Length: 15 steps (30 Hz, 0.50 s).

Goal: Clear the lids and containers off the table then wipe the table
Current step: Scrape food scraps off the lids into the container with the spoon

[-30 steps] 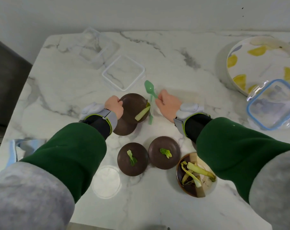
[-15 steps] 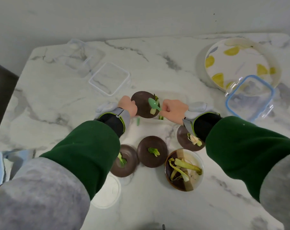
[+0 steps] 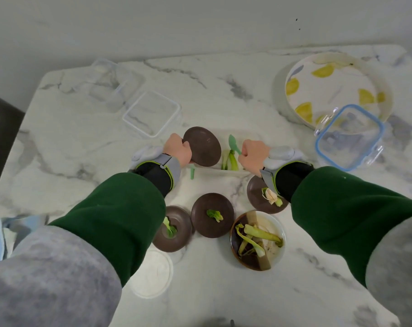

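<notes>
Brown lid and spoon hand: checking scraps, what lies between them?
In the head view, greens in a clear tray lie between brown lid and right hand.

A home dining or kitchen setting: a white marble-patterned tabletop point(image 3: 223, 95) against a plain pale wall, scattered with after-meal clutter. Brown lids point(image 3: 212, 215) carrying vegetable scraps sit at lower centre, a lemon-print serving dish point(image 3: 327, 86) at upper right, clear food-storage containers point(image 3: 151, 113) at upper left, and a bowl of leftover greens point(image 3: 258, 240) at lower right.

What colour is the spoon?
Green; the spoon in the right hand shows in the head view.
</notes>
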Available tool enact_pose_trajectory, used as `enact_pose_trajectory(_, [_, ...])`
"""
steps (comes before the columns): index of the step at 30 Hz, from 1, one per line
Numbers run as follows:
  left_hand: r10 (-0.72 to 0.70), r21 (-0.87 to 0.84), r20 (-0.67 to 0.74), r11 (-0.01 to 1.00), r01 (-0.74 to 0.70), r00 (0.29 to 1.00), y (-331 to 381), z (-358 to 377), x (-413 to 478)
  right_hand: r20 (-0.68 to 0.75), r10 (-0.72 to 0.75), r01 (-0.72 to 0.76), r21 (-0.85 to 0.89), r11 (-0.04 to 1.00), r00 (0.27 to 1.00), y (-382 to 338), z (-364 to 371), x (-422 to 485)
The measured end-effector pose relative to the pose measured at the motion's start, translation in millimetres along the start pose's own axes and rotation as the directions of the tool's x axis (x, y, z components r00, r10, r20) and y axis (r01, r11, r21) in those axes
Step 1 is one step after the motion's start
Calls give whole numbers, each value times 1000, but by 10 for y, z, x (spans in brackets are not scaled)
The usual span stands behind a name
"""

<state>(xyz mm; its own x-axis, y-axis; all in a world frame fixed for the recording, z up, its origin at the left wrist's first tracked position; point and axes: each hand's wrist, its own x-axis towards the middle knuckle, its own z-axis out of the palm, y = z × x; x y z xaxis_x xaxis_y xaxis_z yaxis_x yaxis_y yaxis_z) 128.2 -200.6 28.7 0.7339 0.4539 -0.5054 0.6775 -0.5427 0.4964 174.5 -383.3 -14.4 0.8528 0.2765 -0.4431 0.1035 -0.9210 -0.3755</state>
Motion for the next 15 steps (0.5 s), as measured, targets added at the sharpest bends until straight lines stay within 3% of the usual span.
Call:
enact_pose_trajectory(3, [-28, -45, -7, 999, 28, 1000, -55, -48, 5, -75, -121, 128, 90, 988, 990, -89, -20, -36])
enact_pose_trajectory(6, [-75, -42, -76, 996, 72, 994, -164, -131, 17, -44, -242, 246, 163, 955, 969, -293, -13, -79])
enact_pose_trajectory(11, [-152, -100, -134, 985, 139, 979, -520, -352, 37, 29, -302, 291, 186, 938, 953, -551, 51, -80])
enact_pose_trajectory(15, [-245, -192, -67, 954, 229, 967, -840, -462, 58, 71, -343, 328, 164, 930, 937, -779, 171, -86])
